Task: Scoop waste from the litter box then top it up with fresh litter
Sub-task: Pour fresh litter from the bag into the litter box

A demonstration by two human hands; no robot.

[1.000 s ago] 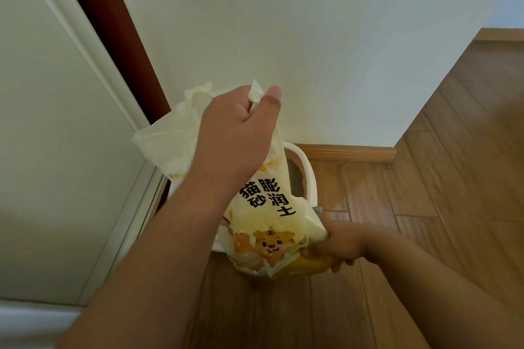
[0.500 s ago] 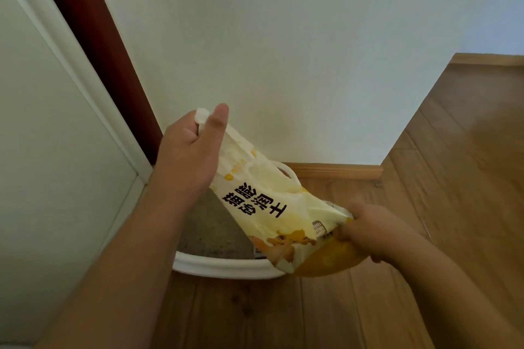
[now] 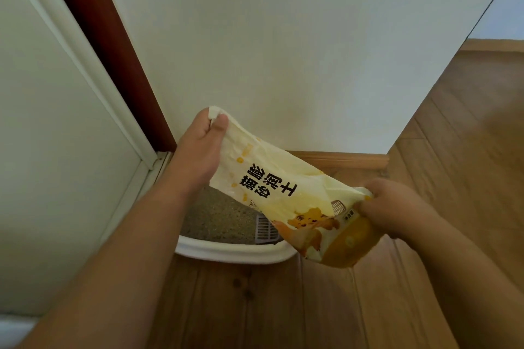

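A pale yellow litter bag [image 3: 286,193] with black characters and an orange tiger print hangs slanted over the white litter box [image 3: 232,249]. My left hand [image 3: 202,147] pinches the bag's upper corner, up and to the left. My right hand [image 3: 394,207] grips the bag's lower end at the right, near its orange bottom. Grey-brown litter [image 3: 218,215] fills the box. A grey slotted scoop [image 3: 266,231] lies in the box by the front rim, partly hidden under the bag. No litter is seen falling.
The box sits in a corner on a wooden floor [image 3: 283,306], against a white wall [image 3: 283,51] with a wooden skirting board [image 3: 351,160]. A white door panel [image 3: 48,150] and a dark red frame [image 3: 93,22] stand at the left.
The bag has gone from upright to slanted, its top moved down and left with my left hand. My right hand has moved right with the lower end. The box's litter and scoop have come into view.
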